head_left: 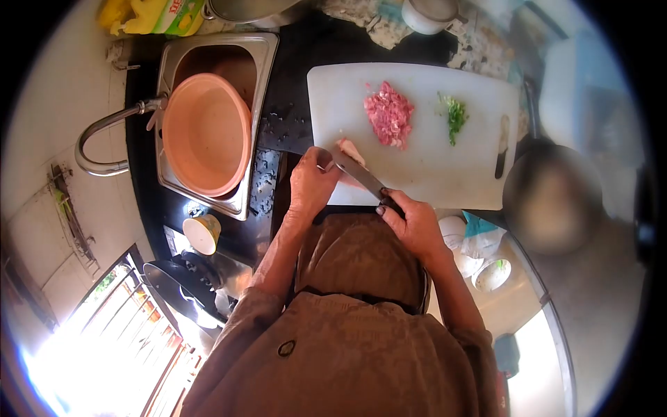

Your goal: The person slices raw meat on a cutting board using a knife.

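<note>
My right hand (pixel 415 226) is wrapped round the dark handle of a kitchen knife (pixel 364 176). The blade slants up and left, over the near left part of a white cutting board (pixel 445 182). My left hand (pixel 310 182) is closed at the blade's tip end, its fingers curled; what they pinch is hidden. Beside the blade lies a pale pink piece of meat (pixel 351 150), partly covered by the knife. Farther up the board sit a heap of minced meat (pixel 389 115) and, to its right, a small pile of chopped green herbs (pixel 455 118).
At left, an orange-brown basin (pixel 207 135) stands in a steel sink (pixel 257 52) with a curved faucet (pixel 89 146). A pan (pixel 552 198), blurred by haze, stands right of the board. A yellow cup (pixel 202 234) sits near the sink; eggs (pixel 453 229) lie low right.
</note>
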Tool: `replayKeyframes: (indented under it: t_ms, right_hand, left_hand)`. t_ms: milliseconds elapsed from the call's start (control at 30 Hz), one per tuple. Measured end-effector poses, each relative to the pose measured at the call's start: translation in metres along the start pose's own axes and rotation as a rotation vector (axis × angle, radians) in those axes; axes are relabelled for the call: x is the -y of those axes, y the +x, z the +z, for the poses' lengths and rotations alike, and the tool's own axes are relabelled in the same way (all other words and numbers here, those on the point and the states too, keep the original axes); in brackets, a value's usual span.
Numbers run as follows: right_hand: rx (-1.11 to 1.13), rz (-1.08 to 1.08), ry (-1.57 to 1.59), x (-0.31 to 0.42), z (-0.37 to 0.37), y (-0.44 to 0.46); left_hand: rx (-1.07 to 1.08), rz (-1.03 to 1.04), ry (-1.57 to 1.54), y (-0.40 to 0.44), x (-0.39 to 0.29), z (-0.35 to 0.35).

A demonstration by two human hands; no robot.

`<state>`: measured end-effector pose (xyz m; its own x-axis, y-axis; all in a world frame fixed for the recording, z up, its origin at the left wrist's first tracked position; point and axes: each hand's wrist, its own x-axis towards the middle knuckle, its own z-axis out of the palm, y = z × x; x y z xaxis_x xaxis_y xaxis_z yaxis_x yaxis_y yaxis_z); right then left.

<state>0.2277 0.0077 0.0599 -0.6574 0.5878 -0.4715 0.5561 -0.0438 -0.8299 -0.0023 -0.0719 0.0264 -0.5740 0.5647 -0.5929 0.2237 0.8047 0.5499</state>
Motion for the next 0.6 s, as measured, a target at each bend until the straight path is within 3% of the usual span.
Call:
replayKeyframes:
  t_ms: [233, 333, 433, 500, 600]
  right_hand:
    - [-0.015, -0.018, -0.095, 0.008, 0.001, 0.011]
    - [-0.055, -0.062, -0.032, 0.005, -0.005, 0.023]
    - [-0.064, 0.017, 0.077, 0.011, -0.018, 0.033]
    - [0.068, 0.190, 0.350, 0.015, -0.026, 0.043]
    - [0.083, 0.222, 0.560, 0.021, -0.032, 0.035]
  left_hand:
    - [-0.100, 0.104, -0.032, -0.001, 0.014, 0.011]
    - [-0.026, -0.023, -0.087, -0.003, 0.011, 0.009]
    - [-0.045, 0.039, -0.089, -0.010, 0.016, 0.011]
    - [-0.045, 0.052, -0.088, -0.007, 0.013, 0.010]
    - [-0.067, 0.090, -0.080, -0.009, 0.012, 0.008]
